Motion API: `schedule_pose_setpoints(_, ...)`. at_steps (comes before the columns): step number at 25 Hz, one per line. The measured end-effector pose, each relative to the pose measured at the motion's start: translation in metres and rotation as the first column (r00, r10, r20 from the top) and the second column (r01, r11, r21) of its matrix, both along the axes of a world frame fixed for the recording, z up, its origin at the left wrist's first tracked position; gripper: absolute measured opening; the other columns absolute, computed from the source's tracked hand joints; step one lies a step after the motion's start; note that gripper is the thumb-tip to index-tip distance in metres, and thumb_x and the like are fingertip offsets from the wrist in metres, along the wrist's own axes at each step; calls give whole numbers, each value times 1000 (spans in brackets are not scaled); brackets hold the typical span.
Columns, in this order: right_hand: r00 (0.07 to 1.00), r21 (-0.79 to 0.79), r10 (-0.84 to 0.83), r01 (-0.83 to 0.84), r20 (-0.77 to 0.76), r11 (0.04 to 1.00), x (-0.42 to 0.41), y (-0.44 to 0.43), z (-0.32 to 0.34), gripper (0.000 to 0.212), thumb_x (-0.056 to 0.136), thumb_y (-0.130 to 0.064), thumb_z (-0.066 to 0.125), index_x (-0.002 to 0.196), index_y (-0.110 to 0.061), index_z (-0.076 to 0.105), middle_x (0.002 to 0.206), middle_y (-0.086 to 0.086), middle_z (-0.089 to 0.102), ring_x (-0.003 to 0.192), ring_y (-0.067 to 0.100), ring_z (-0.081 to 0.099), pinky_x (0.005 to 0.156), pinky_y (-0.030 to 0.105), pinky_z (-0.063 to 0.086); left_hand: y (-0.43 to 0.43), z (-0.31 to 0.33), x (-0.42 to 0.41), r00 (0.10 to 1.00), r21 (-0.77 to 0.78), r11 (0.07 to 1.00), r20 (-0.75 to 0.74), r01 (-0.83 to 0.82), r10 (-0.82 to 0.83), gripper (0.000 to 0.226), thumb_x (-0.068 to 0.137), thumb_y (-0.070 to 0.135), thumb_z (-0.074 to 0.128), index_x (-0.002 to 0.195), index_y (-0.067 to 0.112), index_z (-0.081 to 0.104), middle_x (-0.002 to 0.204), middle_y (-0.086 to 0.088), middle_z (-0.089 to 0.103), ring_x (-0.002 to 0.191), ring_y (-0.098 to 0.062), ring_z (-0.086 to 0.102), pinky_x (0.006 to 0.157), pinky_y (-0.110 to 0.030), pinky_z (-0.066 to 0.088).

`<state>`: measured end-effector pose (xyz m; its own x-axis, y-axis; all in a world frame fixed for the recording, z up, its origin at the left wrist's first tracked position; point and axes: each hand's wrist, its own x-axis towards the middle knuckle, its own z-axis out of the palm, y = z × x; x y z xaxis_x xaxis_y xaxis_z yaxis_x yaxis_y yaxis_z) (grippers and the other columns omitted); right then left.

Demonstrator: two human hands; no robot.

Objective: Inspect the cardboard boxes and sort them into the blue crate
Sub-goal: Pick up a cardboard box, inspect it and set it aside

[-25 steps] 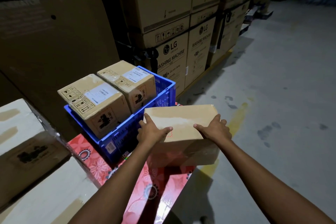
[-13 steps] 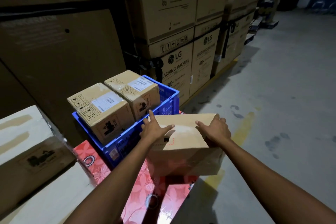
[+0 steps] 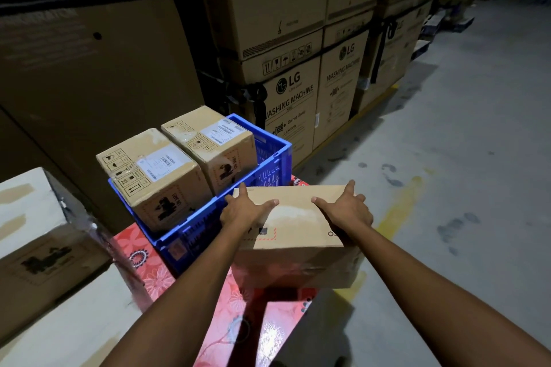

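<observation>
Both hands, left and right, press spread fingers onto the cardboard box beside the blue crate.

Warehouse | stacked washing machine cartons beyond the hands | bare concrete floor to their right, yellow floor line

The cardboard box is being tipped by both hands over the red floral surface: its pale top face, flat a second ago, is now tilting toward the camera, showing a red dashed mark and dark print near the front edge. The left hand and right hand are sliding farther apart toward the box's far corners.
</observation>
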<state>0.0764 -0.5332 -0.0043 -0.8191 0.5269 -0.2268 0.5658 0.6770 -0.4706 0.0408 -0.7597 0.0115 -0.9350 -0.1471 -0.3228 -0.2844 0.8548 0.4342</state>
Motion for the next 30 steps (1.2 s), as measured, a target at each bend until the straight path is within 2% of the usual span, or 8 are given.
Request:
schedule_pose_setpoints(5,991,106,74,-62,-113,992,37,-2,-3,96,87,-85,39,164,-36,7,141,24,47,117,44,60,93,46,50,-5,-8,38,973,-21,1000,-229,-3,-2,103,78,88,48,157,27,23,152,-19,35,125,-44,52,94,-49,47)
schedule_pose_setpoints(11,960,59,-22,40,-279,997,106,-17,-8,74,94,-74,38,160,-43,22,141,14,47,121,35,55,91,46,49,-17,-14,94,921,108,993,-381,-36,75,78,86,77,49,148,31,37,135,-13,45,114,-43,57,86,-46,46)
schedule_pose_setpoints(17,795,-152,-139,60,-590,987,147,-21,-42,67,88,-64,54,135,-16,48,131,10,46,110,32,58,81,32,44,-28,-40,118,816,524,850,-513,52,267,68,79,71,51,108,10,52,110,-9,56,97,-27,57,72,-27,32)
schedule_pose_setpoints(19,823,-192,-156,58,-546,980,154,-22,-55,50,94,-51,64,120,-11,51,128,10,45,103,32,60,78,30,41,-28,-56,122,852,583,812,-441,34,281,63,82,65,59,106,8,49,111,-10,55,101,-28,56,73,-25,31)
schedule_pose_setpoints(21,893,-188,-145,70,-425,980,161,-21,-72,39,95,-48,64,108,-14,51,128,11,44,92,31,62,75,30,40,-28,-73,129,909,555,832,-347,-1,233,57,90,49,70,122,7,48,128,-12,52,116,-31,56,81,-26,35)
schedule_pose_setpoints(24,957,-157,-109,68,-268,985,165,-15,-87,43,92,-60,60,102,-19,50,128,9,44,82,29,64,73,32,43,-30,-83,131,965,447,894,-224,-24,137,81,91,48,70,152,12,30,154,-13,37,132,-33,50,91,-32,39)
schedule_pose_setpoints(27,981,-68,-82,71,-175,995,150,-10,-80,58,89,-68,58,116,-18,50,133,12,44,107,37,61,82,40,50,-26,-80,117,990,354,935,-130,1,48,106,86,60,70,162,16,9,162,-16,25,141,-37,41,103,-42,42)
schedule_pose_setpoints(30,996,-21,-32,30,-83,999,127,-12,-68,83,85,-74,58,142,-17,40,146,16,39,128,41,49,97,51,47,-23,-80,99,998,273,961,-59,51,-36,119,78,67,73,161,20,3,155,-22,32,136,-41,45,102,-46,45)
